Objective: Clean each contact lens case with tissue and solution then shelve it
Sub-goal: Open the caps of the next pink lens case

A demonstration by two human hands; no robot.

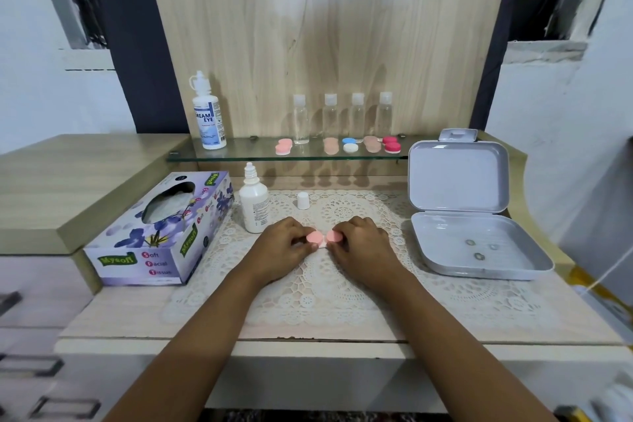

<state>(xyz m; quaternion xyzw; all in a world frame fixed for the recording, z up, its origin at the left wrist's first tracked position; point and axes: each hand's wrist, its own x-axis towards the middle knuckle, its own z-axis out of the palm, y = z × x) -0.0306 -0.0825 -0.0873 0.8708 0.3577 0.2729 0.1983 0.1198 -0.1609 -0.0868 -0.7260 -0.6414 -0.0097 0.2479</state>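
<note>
A pink contact lens case (324, 238) lies on the lace mat (342, 284) at the middle of the desk. My left hand (284, 247) pinches its left cap and my right hand (363, 247) pinches its right cap. An uncapped white solution bottle (253, 204) stands just left of my hands, and its small white cap (303, 200) sits behind them. The tissue box (161, 233) lies at the left. On the glass shelf (239, 156) lie several lens cases: pink (283, 147), beige (331, 145), blue and white (349, 144), beige (372, 144), red (391, 144).
A larger solution bottle (209, 116) and several clear small bottles (342, 116) stand on the shelf. An open grey box (459, 209) at the right holds three small lenses (479, 248). Drawers with handles (30, 363) are at the lower left.
</note>
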